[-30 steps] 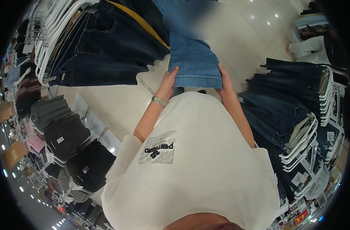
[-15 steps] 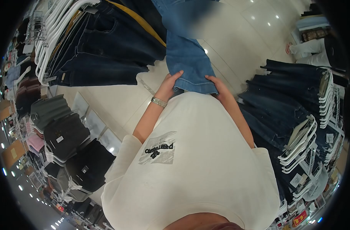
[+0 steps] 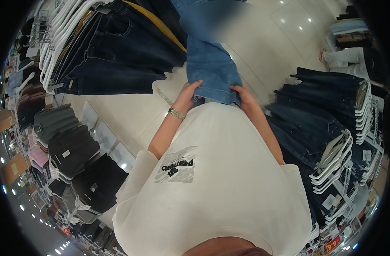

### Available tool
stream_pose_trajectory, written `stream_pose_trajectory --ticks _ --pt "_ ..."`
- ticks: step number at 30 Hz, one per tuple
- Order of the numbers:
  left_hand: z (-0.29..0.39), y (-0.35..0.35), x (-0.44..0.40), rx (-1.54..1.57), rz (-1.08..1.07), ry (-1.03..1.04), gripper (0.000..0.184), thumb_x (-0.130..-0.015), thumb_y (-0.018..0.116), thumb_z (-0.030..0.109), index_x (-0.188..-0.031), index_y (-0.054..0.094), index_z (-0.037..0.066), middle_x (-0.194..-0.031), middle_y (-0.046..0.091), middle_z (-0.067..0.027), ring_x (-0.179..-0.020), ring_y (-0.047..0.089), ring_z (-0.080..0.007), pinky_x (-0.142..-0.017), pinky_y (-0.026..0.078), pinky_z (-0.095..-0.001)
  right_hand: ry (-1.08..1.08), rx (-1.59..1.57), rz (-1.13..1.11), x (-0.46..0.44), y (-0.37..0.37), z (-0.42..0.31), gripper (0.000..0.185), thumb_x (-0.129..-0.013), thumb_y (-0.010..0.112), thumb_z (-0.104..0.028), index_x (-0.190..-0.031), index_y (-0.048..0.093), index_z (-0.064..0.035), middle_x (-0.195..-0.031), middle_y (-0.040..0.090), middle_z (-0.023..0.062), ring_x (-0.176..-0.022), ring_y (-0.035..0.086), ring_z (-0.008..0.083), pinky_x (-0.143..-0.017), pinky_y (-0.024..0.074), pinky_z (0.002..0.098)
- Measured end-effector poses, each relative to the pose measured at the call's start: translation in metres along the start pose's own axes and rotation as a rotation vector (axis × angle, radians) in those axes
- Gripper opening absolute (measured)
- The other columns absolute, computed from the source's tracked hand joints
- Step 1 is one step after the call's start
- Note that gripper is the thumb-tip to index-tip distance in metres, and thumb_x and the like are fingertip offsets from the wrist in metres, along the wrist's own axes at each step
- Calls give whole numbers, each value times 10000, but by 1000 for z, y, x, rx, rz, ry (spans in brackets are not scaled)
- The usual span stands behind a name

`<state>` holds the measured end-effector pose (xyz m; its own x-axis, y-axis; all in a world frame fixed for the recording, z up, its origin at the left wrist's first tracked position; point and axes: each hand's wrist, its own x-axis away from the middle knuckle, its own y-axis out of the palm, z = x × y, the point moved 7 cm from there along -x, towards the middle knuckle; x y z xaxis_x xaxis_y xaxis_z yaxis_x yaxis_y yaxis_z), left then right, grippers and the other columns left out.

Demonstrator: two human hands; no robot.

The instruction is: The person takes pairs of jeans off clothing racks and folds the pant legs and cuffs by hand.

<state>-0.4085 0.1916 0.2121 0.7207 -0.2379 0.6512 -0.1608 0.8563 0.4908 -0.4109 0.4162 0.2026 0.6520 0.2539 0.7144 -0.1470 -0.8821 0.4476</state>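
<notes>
A pair of blue jeans (image 3: pixel 212 64) hangs down toward me, its hem close to my white shirt (image 3: pixel 229 153). At the left edge of the hem, my left hand (image 3: pixel 187 96) grips the denim with the thumb on top; a metal watch (image 3: pixel 177 113) is on that wrist. My right hand (image 3: pixel 245 97) pinches the hem's right edge. The fingers under the cloth are hidden. A blurred patch covers the upper part of the jeans.
Dark jeans (image 3: pixel 131 51) hang on white hangers at the upper left. More dark jeans (image 3: pixel 314 111) hang at the right. Folded dark garments (image 3: pixel 73 149) lie at the lower left. A person's white-trousered legs (image 3: pixel 346 56) show at the upper right. Pale tiles (image 3: pixel 254 55) cover the floor.
Both hands have come closer together with the hem between them, my right hand shifting left and down since the first frame. The hem is lower and less stretched.
</notes>
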Motion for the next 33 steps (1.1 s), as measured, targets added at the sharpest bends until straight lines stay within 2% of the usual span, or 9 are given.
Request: stream_pose_trajectory --ticks 3,17,26,33 --pt "1 9 6 -15 24 -22 222 -932 648 193 -1049 587 13 -853 650 -38 -611 587 -100 -456 420 -235 -16 -26 -5 -6 -3 4 264 -855 651 -99 -1076 614 40 -968 683 109 -838 678 218 -754 572 358" --pt "0 16 11 -37 17 -40 182 -938 642 195 -1019 596 39 -828 648 -25 -568 568 -87 -433 398 -218 46 -104 -1 12 11 0 325 -894 702 -188 -1143 580 -20 -1019 667 96 -858 683 205 -715 569 355" --pt "-1 14 9 -95 17 9 166 -957 618 204 -1020 608 51 -804 640 3 -551 543 -70 -442 377 -214 31 -83 19 11 9 1 445 -899 702 -213 -1258 538 -8 -1147 643 121 -999 653 225 -871 538 393" --pt "0 17 13 -114 39 5 181 -975 600 235 -1018 608 59 -808 644 0 -558 546 -71 -447 391 -218 18 -85 58 7 4 4 542 -896 708 -240 -1331 491 -1 -1231 606 133 -1072 624 258 -906 522 400"
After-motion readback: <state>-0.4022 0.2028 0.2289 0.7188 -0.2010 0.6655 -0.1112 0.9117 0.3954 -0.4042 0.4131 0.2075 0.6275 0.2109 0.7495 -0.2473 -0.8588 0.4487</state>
